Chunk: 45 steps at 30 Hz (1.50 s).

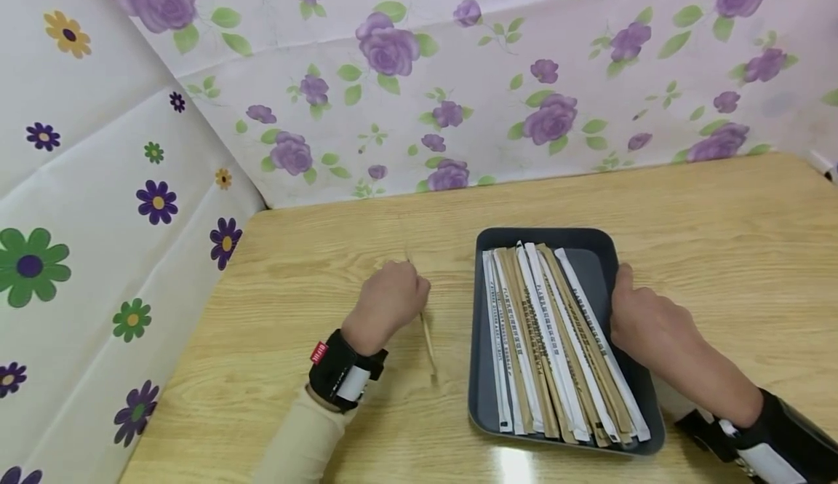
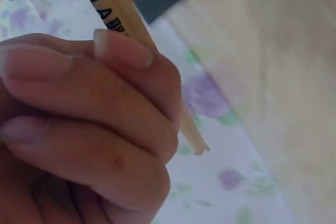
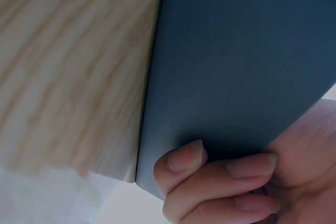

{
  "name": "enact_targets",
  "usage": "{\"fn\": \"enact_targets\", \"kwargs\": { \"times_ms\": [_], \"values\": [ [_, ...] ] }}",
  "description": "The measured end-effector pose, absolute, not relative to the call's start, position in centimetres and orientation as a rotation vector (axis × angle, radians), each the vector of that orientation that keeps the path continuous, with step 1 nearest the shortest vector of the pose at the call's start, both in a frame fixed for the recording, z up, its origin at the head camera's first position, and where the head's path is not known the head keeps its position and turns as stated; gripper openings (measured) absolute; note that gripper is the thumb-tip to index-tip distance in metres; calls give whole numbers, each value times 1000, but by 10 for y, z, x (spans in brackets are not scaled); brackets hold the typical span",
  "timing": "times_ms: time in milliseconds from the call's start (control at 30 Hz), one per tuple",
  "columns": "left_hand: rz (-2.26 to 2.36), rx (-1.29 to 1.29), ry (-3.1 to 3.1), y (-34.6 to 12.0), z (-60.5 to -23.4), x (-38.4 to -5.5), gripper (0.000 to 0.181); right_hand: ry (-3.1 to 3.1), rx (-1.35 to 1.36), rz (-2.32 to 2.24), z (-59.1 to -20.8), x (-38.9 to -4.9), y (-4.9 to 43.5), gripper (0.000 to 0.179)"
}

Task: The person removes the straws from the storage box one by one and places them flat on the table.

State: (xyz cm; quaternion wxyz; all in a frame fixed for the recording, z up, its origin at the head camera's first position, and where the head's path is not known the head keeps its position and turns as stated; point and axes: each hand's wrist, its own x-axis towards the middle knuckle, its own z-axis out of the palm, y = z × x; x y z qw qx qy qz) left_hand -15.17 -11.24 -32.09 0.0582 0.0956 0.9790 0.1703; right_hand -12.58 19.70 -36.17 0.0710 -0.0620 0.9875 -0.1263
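Observation:
My left hand (image 1: pixel 390 298) grips a thin straw in a brown paper wrapper (image 1: pixel 428 342) over the table, left of the tray. In the left wrist view the wrapped straw (image 2: pixel 126 11) shows printed letters, and its lower end sticks out past the curled fingers (image 2: pixel 94 87). My right hand (image 1: pixel 655 324) holds the right side of a dark grey tray (image 1: pixel 476 353), thumb near the rim. From the right wrist, curled fingers (image 3: pixel 210 187) lie against the tray's outer wall (image 3: pixel 236 66). Several white and brown paper-wrapped straws (image 1: pixel 550 338) lie lengthwise inside the tray.
The wood-grain table (image 1: pixel 275 397) bears the tray. A flowered cloth (image 1: pixel 419 105) hangs behind it, and another flowered sheet (image 1: pixel 98 251) stands along the left edge. A small white object (image 1: pixel 821 165) sits at the far right edge.

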Motion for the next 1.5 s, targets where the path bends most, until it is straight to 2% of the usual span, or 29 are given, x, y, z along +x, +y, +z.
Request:
{"fn": "enact_targets", "kwargs": {
  "times_ms": [200, 467, 767, 900, 1067, 1200, 1333, 1500],
  "values": [
    [499, 151, 2925, -133, -334, -168, 45, 2993, -167, -358, -360, -123, 203, 70],
    [406, 84, 2901, -135, -344, -181, 44, 3016, -138, -351, -359, -121, 208, 68],
    [352, -20, 2877, -135, -345, -181, 39, 3016, -127, -324, -356, -122, 206, 70],
    [284, -49, 2933, -144, -338, -173, 45, 3000, -162, -321, -352, -130, 194, 74],
    [365, 157, 3045, -127, -322, -162, 45, 3002, -172, -310, -349, -133, 190, 75],
    [507, 476, 3112, -87, -310, -154, 34, 3013, -172, -304, -348, -131, 193, 74],
    [556, 741, 3097, -45, -303, -148, 31, 2998, -160, -308, -350, -129, 195, 76],
    [436, 866, 3033, -11, -306, -144, 37, 2986, -155, -301, -354, -124, 196, 76]
  ]
}}
